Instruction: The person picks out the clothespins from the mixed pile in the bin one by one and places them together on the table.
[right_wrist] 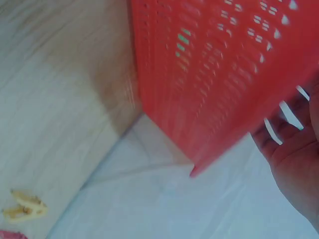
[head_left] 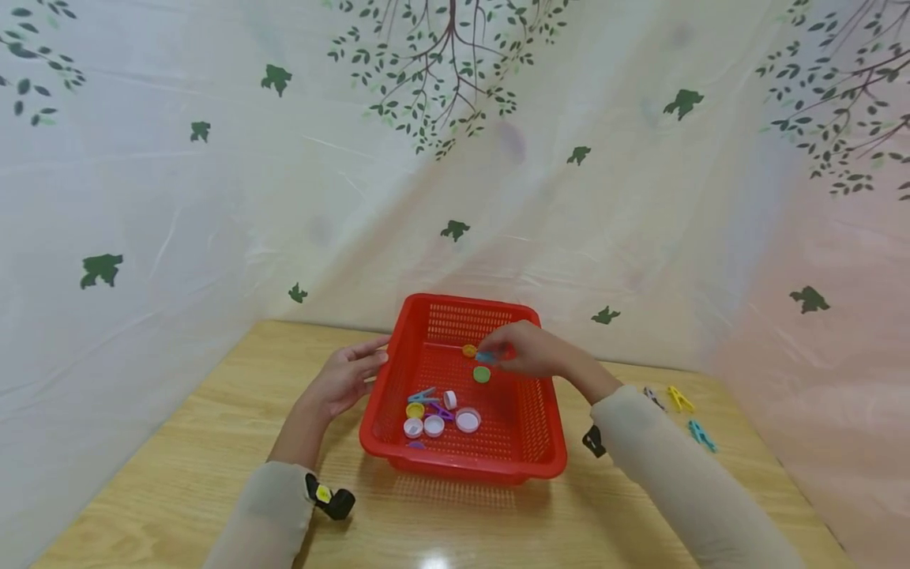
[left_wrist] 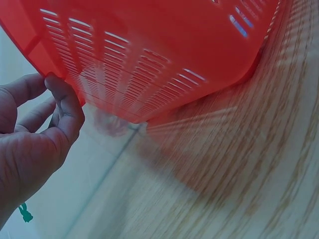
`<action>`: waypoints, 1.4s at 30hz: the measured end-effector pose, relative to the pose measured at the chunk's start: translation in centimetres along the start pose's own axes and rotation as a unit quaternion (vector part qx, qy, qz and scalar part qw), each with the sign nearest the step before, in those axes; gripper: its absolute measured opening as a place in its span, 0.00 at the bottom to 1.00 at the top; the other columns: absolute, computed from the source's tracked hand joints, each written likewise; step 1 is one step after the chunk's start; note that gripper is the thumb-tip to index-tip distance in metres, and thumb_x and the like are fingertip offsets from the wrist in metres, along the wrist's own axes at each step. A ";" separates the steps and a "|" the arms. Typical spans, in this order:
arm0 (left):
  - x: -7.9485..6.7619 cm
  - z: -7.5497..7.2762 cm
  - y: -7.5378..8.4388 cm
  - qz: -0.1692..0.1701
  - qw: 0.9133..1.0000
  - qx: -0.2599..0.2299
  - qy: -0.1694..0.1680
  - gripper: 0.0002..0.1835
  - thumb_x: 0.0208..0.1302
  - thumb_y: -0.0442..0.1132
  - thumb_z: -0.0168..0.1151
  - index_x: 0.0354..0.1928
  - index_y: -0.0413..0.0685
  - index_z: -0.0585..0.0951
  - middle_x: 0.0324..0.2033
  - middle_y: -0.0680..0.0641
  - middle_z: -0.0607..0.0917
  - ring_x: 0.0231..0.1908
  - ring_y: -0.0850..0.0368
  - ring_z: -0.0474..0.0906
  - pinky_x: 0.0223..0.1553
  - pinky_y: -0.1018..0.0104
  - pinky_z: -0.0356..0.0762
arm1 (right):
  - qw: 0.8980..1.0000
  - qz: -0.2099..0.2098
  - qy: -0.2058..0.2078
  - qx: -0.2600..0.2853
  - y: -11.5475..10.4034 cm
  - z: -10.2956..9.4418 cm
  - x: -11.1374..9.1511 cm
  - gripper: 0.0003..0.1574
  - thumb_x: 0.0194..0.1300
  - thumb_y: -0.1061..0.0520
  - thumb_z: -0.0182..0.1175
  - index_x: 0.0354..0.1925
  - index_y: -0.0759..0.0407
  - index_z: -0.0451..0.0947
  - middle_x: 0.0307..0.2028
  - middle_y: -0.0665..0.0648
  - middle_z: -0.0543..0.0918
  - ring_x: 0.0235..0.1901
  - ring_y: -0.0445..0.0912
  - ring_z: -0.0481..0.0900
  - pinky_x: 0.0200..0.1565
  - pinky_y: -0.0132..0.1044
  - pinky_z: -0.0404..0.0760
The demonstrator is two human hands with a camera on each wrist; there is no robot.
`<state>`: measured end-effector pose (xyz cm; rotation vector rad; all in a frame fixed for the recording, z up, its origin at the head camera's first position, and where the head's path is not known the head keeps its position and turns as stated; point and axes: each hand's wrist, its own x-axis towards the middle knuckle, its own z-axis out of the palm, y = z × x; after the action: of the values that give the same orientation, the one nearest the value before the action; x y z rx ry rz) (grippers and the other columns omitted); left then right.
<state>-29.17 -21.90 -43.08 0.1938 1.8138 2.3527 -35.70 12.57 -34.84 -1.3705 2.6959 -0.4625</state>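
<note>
A red plastic basket [head_left: 462,466] with slotted walls stands on the table. Over its far right part, my right hand [head_left: 529,348] pinches a light blue clothespin [head_left: 486,357] between its fingertips. Close by it lie a green bottle cap [head_left: 482,374] and an orange cap [head_left: 469,350]. My left hand [head_left: 344,379] rests its fingers against the basket's left rim from outside; the left wrist view has the fingertips right at this rim. In the near left part are another blue clothespin [head_left: 423,395], a purple clothespin [head_left: 442,412], a yellow cap [head_left: 415,411] and several white caps [head_left: 434,426].
Right of the basket, a yellow clothespin [head_left: 680,399], a teal clothespin [head_left: 702,435] and a greyish clothespin [head_left: 654,397] lie on the wooden table [head_left: 213,474]. A pale curtain [head_left: 355,197] with printed leaves hangs right behind the table's far edge.
</note>
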 end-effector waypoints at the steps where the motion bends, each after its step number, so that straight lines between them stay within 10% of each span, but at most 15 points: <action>1: 0.0 0.0 0.0 0.000 1.000 0.001 0.000 0.27 0.76 0.37 0.60 0.73 0.41 0.70 0.63 0.36 0.80 0.53 0.49 0.83 0.53 0.55 0.84 | 1.000 0.001 0.002 -0.001 0.2 -0.2 -0.2 0.21 0.66 0.60 0.70 0.57 0.52 0.85 0.51 0.48 0.87 0.48 0.44 0.82 0.53 0.41 0.84; 23: -0.2 -0.3 0.0 -0.006 1.000 0.012 0.008 0.27 0.75 0.39 0.60 0.73 0.45 0.71 0.65 0.36 0.78 0.56 0.47 0.82 0.54 0.54 0.83 | 0.996 0.059 0.060 -0.014 4.2 -2.5 -9.2 0.19 0.68 0.58 0.69 0.57 0.58 0.84 0.49 0.54 0.87 0.43 0.47 0.85 0.45 0.44 0.88; 42: 0.2 0.0 -0.2 -0.010 1.000 -0.001 0.003 0.27 0.76 0.39 0.59 0.74 0.44 0.71 0.65 0.37 0.78 0.54 0.49 0.83 0.54 0.56 0.84 | 0.987 0.141 0.080 -0.007 9.3 0.2 -20.4 0.19 0.70 0.59 0.66 0.57 0.65 0.82 0.43 0.53 0.87 0.36 0.42 0.83 0.37 0.38 0.84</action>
<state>-29.33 -21.82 -43.22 0.1690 1.8071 2.3441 -30.67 34.00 -39.11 -0.9671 2.9629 -0.5471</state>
